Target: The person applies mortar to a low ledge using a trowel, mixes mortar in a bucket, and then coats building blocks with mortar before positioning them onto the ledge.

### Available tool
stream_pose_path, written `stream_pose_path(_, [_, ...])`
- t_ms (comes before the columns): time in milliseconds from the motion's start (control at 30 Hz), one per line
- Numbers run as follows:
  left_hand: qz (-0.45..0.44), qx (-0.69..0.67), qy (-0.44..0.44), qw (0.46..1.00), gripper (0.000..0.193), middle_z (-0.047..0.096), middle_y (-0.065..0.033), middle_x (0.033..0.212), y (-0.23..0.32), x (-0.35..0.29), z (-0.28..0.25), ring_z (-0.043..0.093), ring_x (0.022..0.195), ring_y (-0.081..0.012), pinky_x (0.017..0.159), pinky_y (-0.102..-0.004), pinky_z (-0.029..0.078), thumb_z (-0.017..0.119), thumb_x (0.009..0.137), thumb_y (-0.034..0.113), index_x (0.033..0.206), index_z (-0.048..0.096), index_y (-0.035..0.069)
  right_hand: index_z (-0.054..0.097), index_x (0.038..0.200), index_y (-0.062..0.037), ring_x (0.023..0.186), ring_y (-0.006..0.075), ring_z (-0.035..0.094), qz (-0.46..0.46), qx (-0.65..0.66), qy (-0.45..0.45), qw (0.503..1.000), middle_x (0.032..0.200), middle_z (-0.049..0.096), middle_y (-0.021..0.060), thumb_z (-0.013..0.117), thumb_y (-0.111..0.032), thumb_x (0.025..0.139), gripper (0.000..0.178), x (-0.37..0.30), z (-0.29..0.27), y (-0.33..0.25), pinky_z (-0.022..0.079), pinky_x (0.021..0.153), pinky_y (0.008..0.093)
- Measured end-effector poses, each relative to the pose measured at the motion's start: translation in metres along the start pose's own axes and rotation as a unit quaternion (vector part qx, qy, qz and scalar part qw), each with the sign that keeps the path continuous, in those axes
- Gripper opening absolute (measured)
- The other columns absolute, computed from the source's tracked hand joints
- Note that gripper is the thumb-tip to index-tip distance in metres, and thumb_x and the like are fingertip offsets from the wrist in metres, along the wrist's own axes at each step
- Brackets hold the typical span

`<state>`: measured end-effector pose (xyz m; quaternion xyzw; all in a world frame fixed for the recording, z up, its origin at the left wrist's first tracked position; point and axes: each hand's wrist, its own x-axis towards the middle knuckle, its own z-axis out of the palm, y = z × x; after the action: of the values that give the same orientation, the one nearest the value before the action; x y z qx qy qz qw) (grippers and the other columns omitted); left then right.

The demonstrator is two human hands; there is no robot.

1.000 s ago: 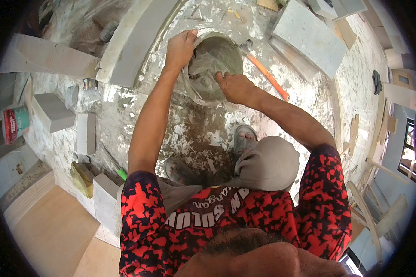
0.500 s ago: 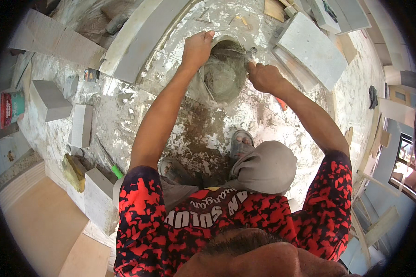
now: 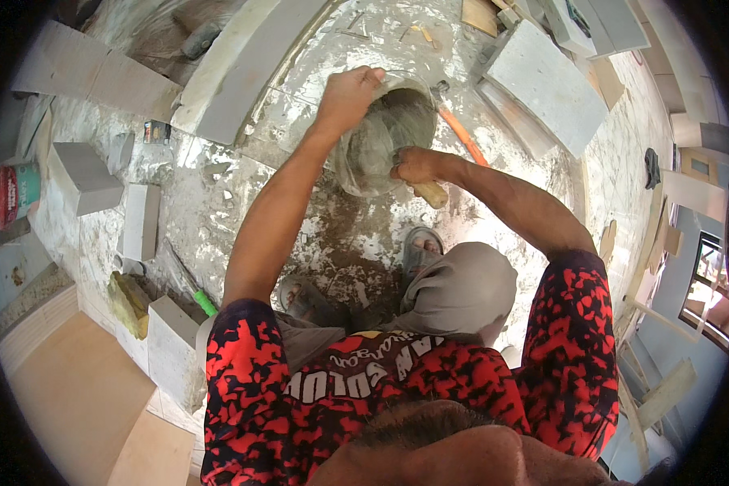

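A round bucket (image 3: 350, 172) smeared with grey stands tilted on the floor in front of me, wet grey mix (image 3: 374, 139) coating its inside. At its far left rim my left hand (image 3: 348, 99) is closed, gripping the edge. My right hand (image 3: 415, 165) is wrapped round a tool at the bucket's near right side. The tool's pale wooden handle (image 3: 431, 193) sticks out toward me below the fist; its working end is hidden by the hand and the bucket. Just right of the bucket lies a long orange handle (image 3: 463, 138) on the floor.
Grey blocks (image 3: 545, 87) lie at the right, and more blocks (image 3: 89, 178) stand at the left. A long grey block wall (image 3: 255, 69) runs beside the bucket at the far left. A green-handled saw (image 3: 204, 302) and a paint tub (image 3: 18, 194) are at the left.
My right hand has moved left and nearer, from beside the bucket to its near rim, and the wooden handle now shows. The bucket has shifted slightly nearer, with my left hand still on it.
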<state>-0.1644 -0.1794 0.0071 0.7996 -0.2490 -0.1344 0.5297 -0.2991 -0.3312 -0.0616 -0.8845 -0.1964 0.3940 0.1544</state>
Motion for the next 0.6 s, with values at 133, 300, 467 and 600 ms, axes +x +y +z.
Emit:
stream_pose_path(133, [-0.018, 0.012, -0.011, 1.0, 0.047, 0.065, -0.0202, 0.079, -0.012, -0.001, -0.023, 0.062, 0.074, -0.0299, 0.071, -0.0372, 0.047, 0.049, 0.093, 0.043, 0.092, 0.065, -0.002, 0.055, 0.097, 0.0017, 0.055, 0.0203, 0.058, 0.142, 0.504, -0.025, 0.852, 0.074, 0.058, 0.0109, 0.055, -0.025, 0.087, 0.029, -0.012, -0.038, -0.051, 0.047, 0.047, 0.0336])
stream_pose_path(300, [-0.016, 0.002, -0.015, 1.0, 0.05, 0.064, -0.0154, 0.077, -0.012, -0.002, -0.027, 0.059, 0.073, -0.0228, 0.071, -0.0339, 0.046, 0.05, 0.091, 0.045, 0.09, 0.065, -0.002, 0.053, 0.101, -0.0011, 0.048, 0.0139, 0.052, 0.137, 0.725, -0.012, 0.675, 0.071, 0.055, 0.0061, 0.055, -0.026, 0.088, 0.028, -0.018, -0.028, -0.052, 0.043, 0.041, 0.0282])
stream_pose_path(467, [-0.015, -0.002, -0.043, 0.999, 0.051, 0.063, -0.0119, 0.075, -0.004, 0.002, -0.013, 0.057, 0.072, -0.0188, 0.07, -0.0326, 0.045, 0.05, 0.091, 0.047, 0.088, 0.065, -0.002, 0.053, 0.104, -0.0017, 0.046, 0.0106, 0.048, 0.088, 0.821, -0.03, 0.564, 0.068, 0.051, 0.0032, 0.053, -0.028, 0.09, 0.03, -0.025, -0.015, -0.048, 0.041, 0.038, 0.0237])
stream_pose_path(600, [-0.042, -0.01, -0.02, 0.999, 0.047, 0.066, -0.014, 0.08, -0.009, 0.004, -0.01, 0.061, 0.075, -0.0224, 0.072, -0.0332, 0.046, 0.051, 0.091, 0.044, 0.092, 0.066, -0.001, 0.052, 0.107, 0.0007, 0.046, 0.0115, 0.049, 0.005, 0.87, -0.031, 0.492, 0.069, 0.052, 0.0037, 0.053, -0.029, 0.09, 0.034, -0.029, -0.013, -0.045, 0.042, 0.038, 0.025])
